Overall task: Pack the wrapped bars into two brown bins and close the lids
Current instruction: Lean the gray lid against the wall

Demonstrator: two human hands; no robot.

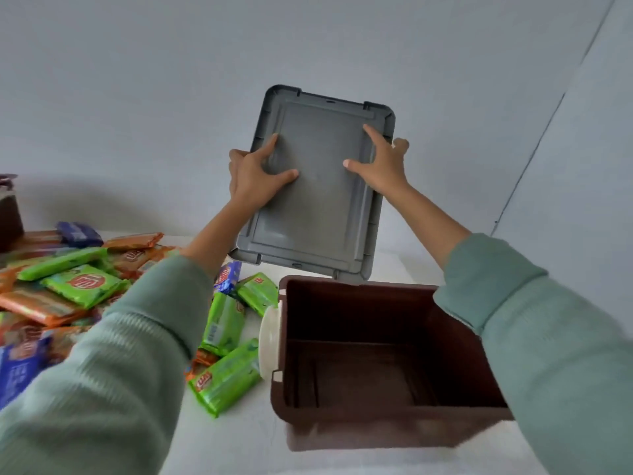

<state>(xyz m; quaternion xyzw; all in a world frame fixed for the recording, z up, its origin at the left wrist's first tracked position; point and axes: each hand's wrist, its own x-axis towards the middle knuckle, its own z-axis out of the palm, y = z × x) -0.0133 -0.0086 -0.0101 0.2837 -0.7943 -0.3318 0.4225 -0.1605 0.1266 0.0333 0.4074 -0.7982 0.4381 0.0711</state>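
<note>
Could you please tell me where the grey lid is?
The lid is mid-view, held by left hand and right hand above the bin, at its far rim.

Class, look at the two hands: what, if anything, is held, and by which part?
The grey lid. The left hand grips its left edge, the right hand its right edge, thumbs on the near face.
</note>
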